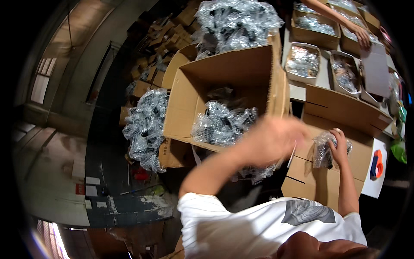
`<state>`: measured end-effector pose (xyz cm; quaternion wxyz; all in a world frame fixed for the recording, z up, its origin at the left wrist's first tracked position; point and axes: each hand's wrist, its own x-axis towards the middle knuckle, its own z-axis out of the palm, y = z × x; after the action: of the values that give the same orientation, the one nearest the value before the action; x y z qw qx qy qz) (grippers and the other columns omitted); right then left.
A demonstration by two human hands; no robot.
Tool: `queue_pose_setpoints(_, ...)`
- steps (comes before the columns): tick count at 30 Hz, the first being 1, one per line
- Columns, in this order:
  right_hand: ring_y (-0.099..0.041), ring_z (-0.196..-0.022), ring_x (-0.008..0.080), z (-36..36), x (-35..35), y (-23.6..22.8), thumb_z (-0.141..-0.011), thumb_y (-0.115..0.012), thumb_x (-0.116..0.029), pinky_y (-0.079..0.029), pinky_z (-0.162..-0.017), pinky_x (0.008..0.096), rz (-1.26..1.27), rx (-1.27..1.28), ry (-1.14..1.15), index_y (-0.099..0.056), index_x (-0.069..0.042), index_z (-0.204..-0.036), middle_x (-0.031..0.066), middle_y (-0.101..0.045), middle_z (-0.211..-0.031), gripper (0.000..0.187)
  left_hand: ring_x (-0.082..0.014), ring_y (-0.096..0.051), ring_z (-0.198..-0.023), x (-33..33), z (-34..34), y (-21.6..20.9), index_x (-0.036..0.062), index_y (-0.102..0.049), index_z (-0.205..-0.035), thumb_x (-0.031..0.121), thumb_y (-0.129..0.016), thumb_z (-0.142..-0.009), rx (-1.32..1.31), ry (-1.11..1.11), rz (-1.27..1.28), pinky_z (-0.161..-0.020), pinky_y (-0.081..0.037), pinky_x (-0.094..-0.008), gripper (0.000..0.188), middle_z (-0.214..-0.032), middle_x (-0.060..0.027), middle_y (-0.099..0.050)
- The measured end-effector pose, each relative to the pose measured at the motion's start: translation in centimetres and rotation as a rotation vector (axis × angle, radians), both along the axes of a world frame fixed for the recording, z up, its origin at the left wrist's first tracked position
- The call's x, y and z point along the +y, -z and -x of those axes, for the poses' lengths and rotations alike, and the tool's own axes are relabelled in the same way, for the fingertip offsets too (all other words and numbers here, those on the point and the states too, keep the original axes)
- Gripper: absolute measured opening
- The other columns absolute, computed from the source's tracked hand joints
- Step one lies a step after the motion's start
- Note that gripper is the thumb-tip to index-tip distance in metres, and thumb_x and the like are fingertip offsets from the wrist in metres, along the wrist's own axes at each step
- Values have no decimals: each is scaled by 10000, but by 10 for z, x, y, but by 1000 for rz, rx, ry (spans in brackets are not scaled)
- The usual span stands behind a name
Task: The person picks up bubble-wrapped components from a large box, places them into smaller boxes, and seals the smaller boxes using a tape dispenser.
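Observation:
My right hand (pixel 339 146) grips a clear bubble-wrapped package (pixel 322 150) with dark contents, its fingers spread over the top and right side. This package rests on the unfolded cardboard (pixel 325 177) before me. Motion smears my left hand (pixel 280 140), raised between the large open carton (pixel 181 105) and the cardboard. Its fingers do not show clearly, so what it holds, if anything, cannot be made out. Inside the large carton lie several bubble-wrapped bundles (pixel 222 123).
Wrapped bundles are heaped left of the carton (pixel 146 125) and behind it (pixel 237 19). Small boxes of wrapped goods (pixel 304 60) fill the far right table. Another person's hand (pixel 362 38) touches a white flap (pixel 374 69) there. An orange-and-blue ring-shaped object (pixel 376 165) lies at right.

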<state>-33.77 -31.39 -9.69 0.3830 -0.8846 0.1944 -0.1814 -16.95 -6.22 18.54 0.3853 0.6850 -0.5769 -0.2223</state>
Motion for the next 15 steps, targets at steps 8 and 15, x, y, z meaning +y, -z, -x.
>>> queue_pose_setpoints(8, -510, -1041, 291, 38, 30, 16, -813, -572, -9, -414, -893, 358, -199, -36, 176, -551, -7, -1090, 145, -511, -1076, 278, -284, -618, -966, 27, -188, 153, 65, -658, -1016, 249, -592, -750, -645, -57, -1038, -815, -474, -438, 330, -1026, -119, -653)
queue_pose_setpoints(15, -518, -1004, 243, 81, 50, 5, -825, -564, -24, -415, -831, 331, -148, 164, 333, -559, -15, -1065, 114, -526, -1051, 240, -305, -622, -973, 54, -169, 358, 114, -703, -873, 222, -534, -790, -918, 364, -797, -787, -498, -448, 217, -1075, -118, -642)
